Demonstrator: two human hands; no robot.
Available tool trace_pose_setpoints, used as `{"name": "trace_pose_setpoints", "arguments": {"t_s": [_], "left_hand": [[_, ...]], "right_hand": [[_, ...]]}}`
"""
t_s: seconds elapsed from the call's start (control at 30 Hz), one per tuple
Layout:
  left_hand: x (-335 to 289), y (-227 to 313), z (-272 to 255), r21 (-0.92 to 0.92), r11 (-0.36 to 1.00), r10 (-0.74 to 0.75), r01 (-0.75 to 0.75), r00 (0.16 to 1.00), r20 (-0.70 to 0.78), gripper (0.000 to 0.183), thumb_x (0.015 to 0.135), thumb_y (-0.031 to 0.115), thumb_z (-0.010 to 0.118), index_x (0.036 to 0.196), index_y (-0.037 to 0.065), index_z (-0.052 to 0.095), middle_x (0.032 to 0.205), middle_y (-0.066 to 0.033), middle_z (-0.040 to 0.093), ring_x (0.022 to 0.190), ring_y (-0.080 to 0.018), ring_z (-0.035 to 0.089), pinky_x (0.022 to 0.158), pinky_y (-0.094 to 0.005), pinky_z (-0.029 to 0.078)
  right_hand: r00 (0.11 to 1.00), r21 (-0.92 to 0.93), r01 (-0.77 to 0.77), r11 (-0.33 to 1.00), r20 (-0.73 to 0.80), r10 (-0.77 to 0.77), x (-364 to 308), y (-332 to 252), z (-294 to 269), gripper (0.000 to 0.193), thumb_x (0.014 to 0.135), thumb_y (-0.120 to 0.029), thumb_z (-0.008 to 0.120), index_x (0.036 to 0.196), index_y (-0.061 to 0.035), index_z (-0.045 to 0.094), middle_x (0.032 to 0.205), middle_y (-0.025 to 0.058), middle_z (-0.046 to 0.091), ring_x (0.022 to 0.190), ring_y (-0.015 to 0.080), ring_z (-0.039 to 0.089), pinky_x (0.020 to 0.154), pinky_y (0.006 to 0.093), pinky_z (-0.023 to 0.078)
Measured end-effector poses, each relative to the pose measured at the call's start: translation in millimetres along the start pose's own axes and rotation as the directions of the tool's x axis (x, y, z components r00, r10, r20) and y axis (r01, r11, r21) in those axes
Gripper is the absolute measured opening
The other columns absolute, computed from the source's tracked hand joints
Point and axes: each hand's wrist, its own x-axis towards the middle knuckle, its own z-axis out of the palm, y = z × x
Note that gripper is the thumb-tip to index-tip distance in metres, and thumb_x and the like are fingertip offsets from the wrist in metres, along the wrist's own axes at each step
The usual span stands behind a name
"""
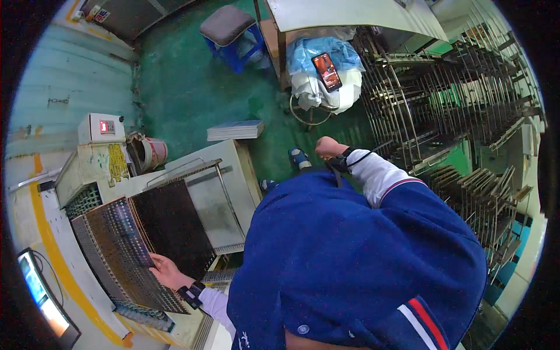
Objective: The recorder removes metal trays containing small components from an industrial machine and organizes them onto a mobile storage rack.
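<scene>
A tall metal rack (pixel 443 111) with many wire shelves fills the right side, its near edge just beside the person's right arm. One pale desk (pixel 230 192) stands at the left, and its right edge meets the person's blue jacket (pixel 356 262). Green floor (pixel 186 87) lies open between the desk and one padded stool (pixel 227 26) at the top.

On the desk lies one stack of perforated sheets (pixel 111 251). One dark sheet (pixel 172 227) lies on the stack, overlapping its right part. The left hand (pixel 164 272) rests at the near edge of the dark sheet, fingers (pixel 153 262) spread nearly flat on it, not closed around anything.

The right hand (pixel 329 147) is raised toward the rack, its fingers curled into a fist; whether they hold anything cannot be told.

One small white box (pixel 100 128) sits behind the desk. One phone (pixel 326 71) lies on a covered bundle (pixel 324 76) near the rack.
</scene>
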Motion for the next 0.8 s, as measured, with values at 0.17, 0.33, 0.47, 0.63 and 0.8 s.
{"name": "trace_pose_setpoints", "arguments": {"t_s": [0.17,0.33,0.47,0.63,0.8], "left_hand": [[6,9,-5,0.016,1.000,-0.001,0.002,0.999,-0.054,0.035,0.090,0.014,0.035,0.117,-0.008,0.038,0.123,-0.0172,0.042,0.111,-0.0273,0.043,0.095,-0.0387,0.036],[10,12,-5,0.032,0.999,0.015,-0.015,1.000,-0.017,0.035,0.090,0.015,0.036,0.116,-0.007,0.038,0.121,-0.0175,0.043,0.109,-0.0276,0.044,0.093,-0.0386,0.038],[14,13,-3,0.038,0.999,0.004,-0.003,0.999,-0.035,0.034,0.090,0.016,0.036,0.115,-0.007,0.039,0.119,-0.0174,0.045,0.107,-0.0273,0.046,0.091,-0.0383,0.040],[16,14,2,0.000,1.000,-0.002,0.002,0.999,-0.053,0.035,0.090,0.016,0.035,0.116,-0.007,0.038,0.121,-0.0171,0.043,0.110,-0.0267,0.044,0.091,-0.0387,0.040],[18,13,5,-0.026,1.000,-0.017,0.016,0.999,-0.038,0.035,0.091,0.016,0.034,0.118,-0.007,0.036,0.124,-0.0166,0.039,0.112,-0.0263,0.041,0.093,-0.0397,0.038]], "right_hand": [[0.990,0.039,-0.144,0.989,0.006,0.144,-4,-12,-3,0.012,0.068,-0.010,0.049,0.070,-0.0012,0.057,0.057,0.0058,0.055,0.047,0.0177,0.054,0.043,0.0300,0.046],[0.987,0.074,-0.157,0.985,0.040,0.154,-7,-17,-3,0.014,0.067,-0.011,0.048,0.071,-0.0013,0.058,0.058,0.0063,0.056,0.048,0.0182,0.055,0.044,0.0307,0.047],[0.988,0.021,-0.152,0.988,0.036,0.151,-4,-11,0,0.016,0.066,-0.011,0.047,0.072,-0.0014,0.058,0.059,0.0065,0.057,0.049,0.0179,0.055,0.045,0.0306,0.047],[0.964,0.079,-0.265,0.961,0.032,0.263,-7,-23,-3,0.016,0.066,-0.011,0.047,0.072,-0.0014,0.058,0.059,0.0064,0.057,0.050,0.0174,0.056,0.045,0.0298,0.047],[0.954,0.073,-0.298,0.952,0.030,0.297,-13,-39,-10,0.015,0.066,-0.012,0.047,0.069,-0.0020,0.057,0.059,0.0061,0.057,0.050,0.0170,0.056,0.045,0.0291,0.046]]}}
